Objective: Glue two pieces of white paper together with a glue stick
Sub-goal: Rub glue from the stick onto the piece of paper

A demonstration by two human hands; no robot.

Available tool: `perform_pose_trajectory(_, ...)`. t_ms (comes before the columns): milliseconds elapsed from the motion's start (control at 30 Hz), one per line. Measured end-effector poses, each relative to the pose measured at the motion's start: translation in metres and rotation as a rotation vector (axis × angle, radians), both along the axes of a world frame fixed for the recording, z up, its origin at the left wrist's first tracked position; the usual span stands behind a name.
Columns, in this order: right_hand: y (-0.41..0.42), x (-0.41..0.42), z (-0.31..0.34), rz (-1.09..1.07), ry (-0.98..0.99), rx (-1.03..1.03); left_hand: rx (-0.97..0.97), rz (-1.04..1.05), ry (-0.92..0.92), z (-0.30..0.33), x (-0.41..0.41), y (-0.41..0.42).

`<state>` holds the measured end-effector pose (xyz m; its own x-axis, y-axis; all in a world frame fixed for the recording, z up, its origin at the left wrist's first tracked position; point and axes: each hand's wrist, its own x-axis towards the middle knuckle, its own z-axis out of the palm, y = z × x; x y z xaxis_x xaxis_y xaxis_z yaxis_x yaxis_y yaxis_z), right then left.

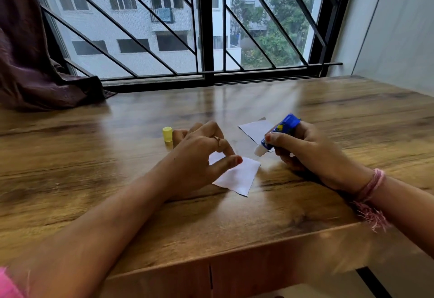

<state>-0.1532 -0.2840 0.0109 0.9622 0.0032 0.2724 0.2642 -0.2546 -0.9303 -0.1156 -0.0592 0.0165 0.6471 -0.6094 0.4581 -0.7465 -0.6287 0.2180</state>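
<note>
Presently, left hand [199, 154] pins the near paper [237, 176] with spread fingers; right hand [303, 147], gripping the uncapped glue stick [277, 134], should stroke evenly to its edges.

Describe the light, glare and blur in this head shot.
Head view: daylight from the window leaves pale streaky glare on the wooden table; the right hand, holding the glue stick, looks slightly motion-blurred; wide-angle distortion bows the table's edges; the left hand casts only a soft shadow.

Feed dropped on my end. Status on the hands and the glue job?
Left hand open, fingers pinning near paper. Right hand gripping uncapped glue stick, tip off the paper. Second paper apart behind. Yellow cap aside, nothing blocking.
</note>
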Motion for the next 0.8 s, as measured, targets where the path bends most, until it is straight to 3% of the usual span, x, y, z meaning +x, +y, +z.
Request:
perform_pose_trajectory(533, 0.0031, -0.0052, 0.0018, 0.045, -0.164, -0.447, 0.003, 0.021, 0.053, -0.0041, 0.0052, 0.0021)
perform_pose_trajectory(800, 0.0026, -0.0035, 0.0017, 0.034, -0.156, -0.403, 0.007, 0.022, 0.057, -0.0052, 0.0063, 0.0025)
